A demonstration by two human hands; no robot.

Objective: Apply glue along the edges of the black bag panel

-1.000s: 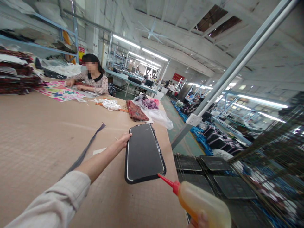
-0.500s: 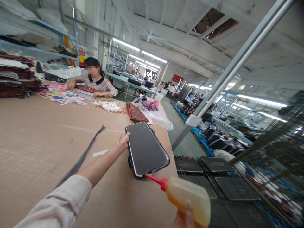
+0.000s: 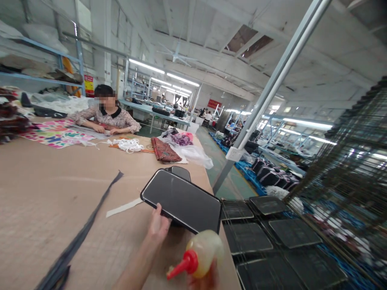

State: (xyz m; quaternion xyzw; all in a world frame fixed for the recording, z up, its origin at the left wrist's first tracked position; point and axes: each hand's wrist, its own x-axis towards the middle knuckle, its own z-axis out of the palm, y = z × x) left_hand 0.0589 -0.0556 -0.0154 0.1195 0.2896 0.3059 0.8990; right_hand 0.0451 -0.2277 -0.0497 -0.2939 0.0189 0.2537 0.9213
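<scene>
A black rounded rectangular panel (image 3: pixel 184 199) with a thin pale line along its edge is tilted above the brown table (image 3: pixel 99 205). My left hand (image 3: pixel 159 227) grips its near edge, thumb on top. Another black panel (image 3: pixel 180 173) shows partly behind it. My right hand (image 3: pixel 205 278), blurred at the bottom, holds a squeeze bottle (image 3: pixel 208 251) of yellowish liquid. The bottle's red nozzle points down and left, apart from the panel.
A dark strip (image 3: pixel 90 223) and a white strip (image 3: pixel 123 207) lie on the table. Folded red fabric (image 3: pixel 165 150) and white cords (image 3: pixel 128 145) are farther back. A person (image 3: pixel 105 114) sits across the table. Several black panels (image 3: pixel 248 237) lie on a rack at the right.
The panel has turned, its long side now running across the view, and my left hand holds its near edge. The bottle has swung round, its nozzle moving off the panel's corner toward me.
</scene>
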